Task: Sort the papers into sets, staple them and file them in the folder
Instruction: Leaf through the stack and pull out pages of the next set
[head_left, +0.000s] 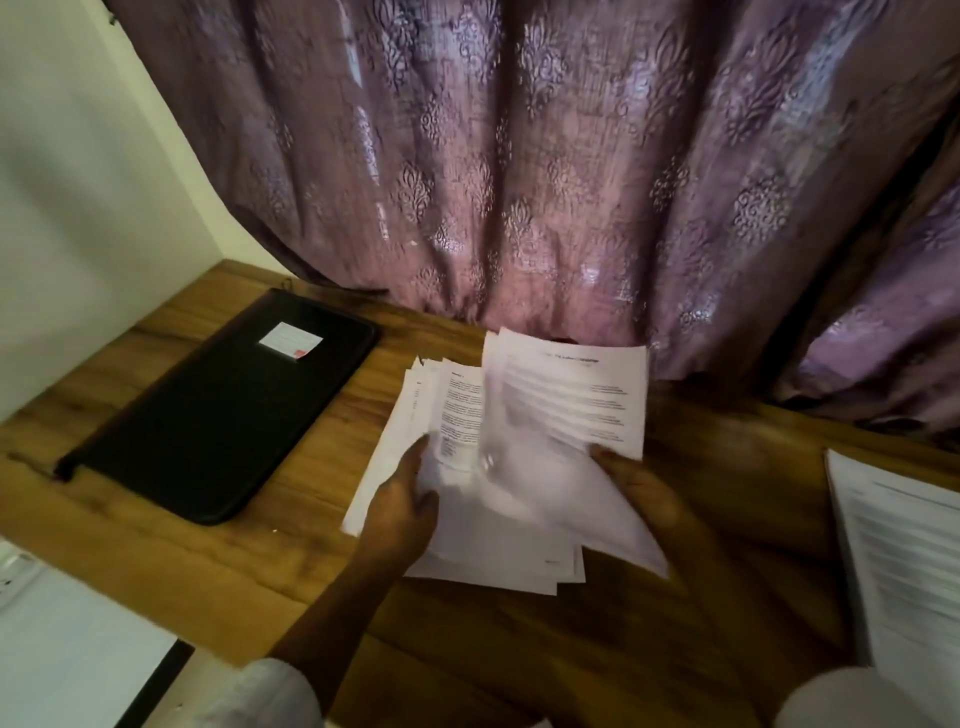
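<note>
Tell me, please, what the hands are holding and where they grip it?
Both hold the papers: the left hand grips the stack at its left edge, and the right hand pinches the lower right corner of the top sheet.

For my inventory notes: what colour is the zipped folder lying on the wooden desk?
The flat zipped folder is black, with a small white-and-red label; the head view shows it.

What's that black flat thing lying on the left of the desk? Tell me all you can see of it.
The black folder lies flat and closed on the wooden desk, set at a slant, its far end near the curtain. It looks like soft leather-like material with rounded corners and a stitched or zipped edge. A small white label with a red mark sits near its far end. Neither hand touches it.
</note>
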